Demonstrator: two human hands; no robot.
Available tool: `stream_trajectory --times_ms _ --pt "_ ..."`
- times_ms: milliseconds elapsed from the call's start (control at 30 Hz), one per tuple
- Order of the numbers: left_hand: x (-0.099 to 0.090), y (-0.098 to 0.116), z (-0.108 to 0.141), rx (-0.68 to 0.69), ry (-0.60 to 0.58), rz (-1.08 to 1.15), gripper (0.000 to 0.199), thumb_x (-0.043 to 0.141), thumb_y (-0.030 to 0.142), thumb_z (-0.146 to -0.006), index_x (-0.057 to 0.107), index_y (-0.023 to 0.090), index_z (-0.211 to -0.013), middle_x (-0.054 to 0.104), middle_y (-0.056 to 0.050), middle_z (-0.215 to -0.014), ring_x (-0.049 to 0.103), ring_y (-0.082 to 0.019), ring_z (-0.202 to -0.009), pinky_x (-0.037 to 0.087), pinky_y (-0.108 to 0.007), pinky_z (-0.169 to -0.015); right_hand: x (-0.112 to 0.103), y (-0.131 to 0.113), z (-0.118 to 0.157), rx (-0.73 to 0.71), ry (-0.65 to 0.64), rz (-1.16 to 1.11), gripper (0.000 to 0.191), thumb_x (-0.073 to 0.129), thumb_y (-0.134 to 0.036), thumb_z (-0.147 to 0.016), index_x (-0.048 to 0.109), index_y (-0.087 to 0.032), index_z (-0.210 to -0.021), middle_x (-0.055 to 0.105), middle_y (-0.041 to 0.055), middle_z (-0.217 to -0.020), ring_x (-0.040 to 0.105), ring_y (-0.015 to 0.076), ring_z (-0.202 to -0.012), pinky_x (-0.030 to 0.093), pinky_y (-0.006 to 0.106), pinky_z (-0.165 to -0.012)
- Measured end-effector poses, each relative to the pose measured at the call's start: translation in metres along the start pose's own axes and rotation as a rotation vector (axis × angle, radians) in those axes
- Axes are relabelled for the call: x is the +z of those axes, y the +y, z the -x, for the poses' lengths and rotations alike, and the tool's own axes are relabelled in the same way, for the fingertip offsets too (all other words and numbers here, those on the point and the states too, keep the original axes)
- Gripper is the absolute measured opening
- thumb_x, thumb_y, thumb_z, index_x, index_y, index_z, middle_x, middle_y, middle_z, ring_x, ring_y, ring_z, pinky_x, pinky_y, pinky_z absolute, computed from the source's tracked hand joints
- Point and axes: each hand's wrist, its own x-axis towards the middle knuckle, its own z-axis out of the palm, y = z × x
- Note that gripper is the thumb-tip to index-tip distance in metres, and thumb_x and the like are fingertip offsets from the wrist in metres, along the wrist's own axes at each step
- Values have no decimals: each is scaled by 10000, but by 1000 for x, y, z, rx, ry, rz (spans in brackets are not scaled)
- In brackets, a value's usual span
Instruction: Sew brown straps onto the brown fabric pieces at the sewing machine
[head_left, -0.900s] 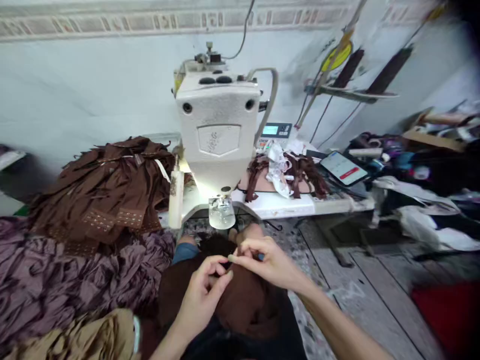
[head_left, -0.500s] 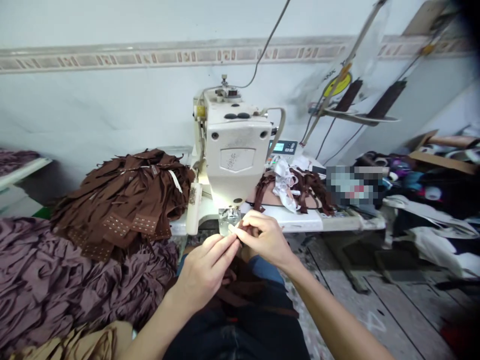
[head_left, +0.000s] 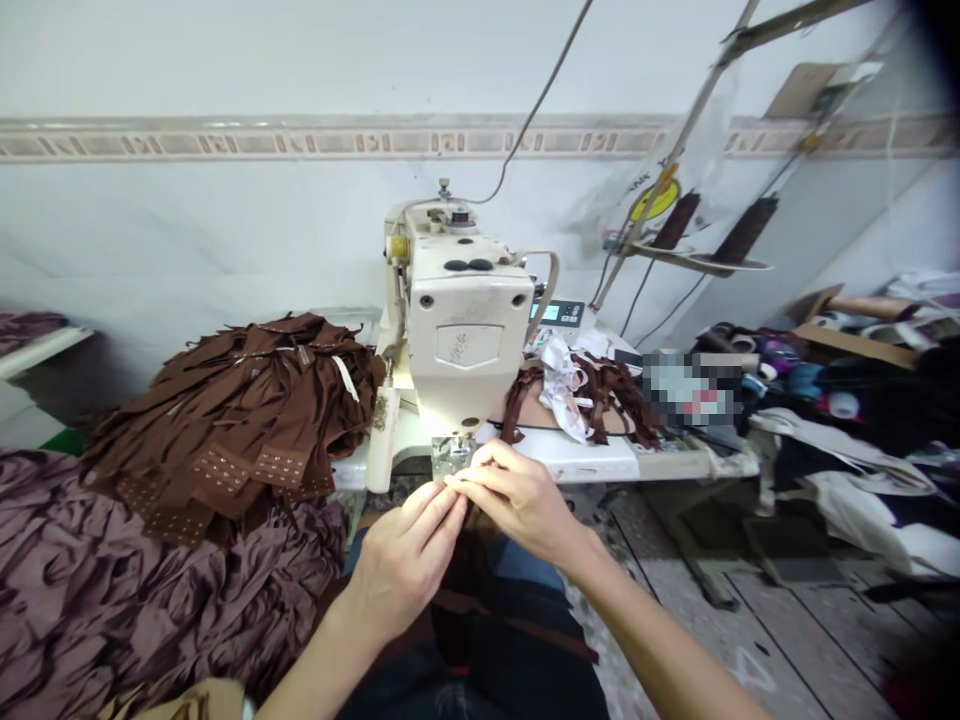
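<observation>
My left hand (head_left: 405,555) and my right hand (head_left: 517,495) meet at the fingertips just in front of the sewing machine (head_left: 469,340). Both are closed in a pinch on a piece of brown fabric, which is mostly hidden behind the fingers. The lit needle area and clear guard (head_left: 448,455) lie just beyond my fingertips. A brown strip (head_left: 544,640) crosses my lap under my hands.
At left, a heap of brown garment pieces (head_left: 247,400) lies beside mauve fabric (head_left: 150,580). Brown and white scraps (head_left: 562,385) rest right of the machine, on the white table (head_left: 592,462). Thread cones (head_left: 746,230) stand on a rack at right.
My view has tilted up and shifted slightly right. Both hands stay together at the machine's front, fingertips slightly lower and less brown fabric showing between them.
</observation>
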Motion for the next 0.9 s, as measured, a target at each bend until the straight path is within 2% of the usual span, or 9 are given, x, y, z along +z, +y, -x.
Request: stream_trajectory --times_ms 167,300,400,500,567,700,900 --pt "4 6 5 -41 61 3 266 647 99 -1025 735 74 -1275 761 -160 -1368 709 -297 -1307 625 -403 -1084 2 -5 23 -19 4 106 304 610 -296 -1103 723 -221 -1375 720 135 -1202 696 232 -948 606 375 -830" --pt "2 9 2 -20 8 -6 306 666 179 -1041 714 62 -1319 727 -169 -1434 675 -310 -1363 621 -417 -1096 14 -11 37 75 43 58 357 574 -246 -1110 673 -252 -1453 673 148 -1364 699 261 -1145 609 406 -966" --pt "1 10 -3 -2 3 -35 346 663 221 -1052 699 58 -1355 742 -163 -1412 691 -314 -1344 627 -415 -1081 15 -11 35 151 110 -70 306 541 -212 -1118 729 -252 -1356 684 129 -1347 725 233 -1103 610 375 -969" --pt "3 12 -9 5 11 -34 382 652 281 -1065 690 55 -1372 744 -168 -1406 694 -317 -1342 628 -405 -1072 6 -4 21 193 178 -161 237 565 -197 -1103 798 -224 -1144 735 92 -1116 733 223 -1011 609 342 -899" --pt "5 13 -11 -2 23 -22 388 645 300 -1071 689 58 -1372 749 -171 -1397 694 -314 -1343 629 -397 -1068 -1 2 10 196 123 -163 197 616 -212 -1085 811 -222 -1061 731 63 -1010 727 213 -941 601 328 -851" --pt "8 14 -10 -26 46 4 366 670 247 -1051 690 67 -1368 769 -168 -1358 698 -303 -1337 631 -392 -1068 -12 12 -5 124 -55 -71 210 620 -239 -1093 805 -223 -995 719 46 -977 704 199 -874 573 322 -803" --pt "13 19 -6 -79 87 -4 354 669 129 -1018 701 74 -1366 772 -176 -1307 730 -294 -1272 633 -371 -1059 -7 12 -3 117 -76 24 266 542 -199 -1115 751 -218 -951 697 53 -969 682 208 -868 567 335 -789"
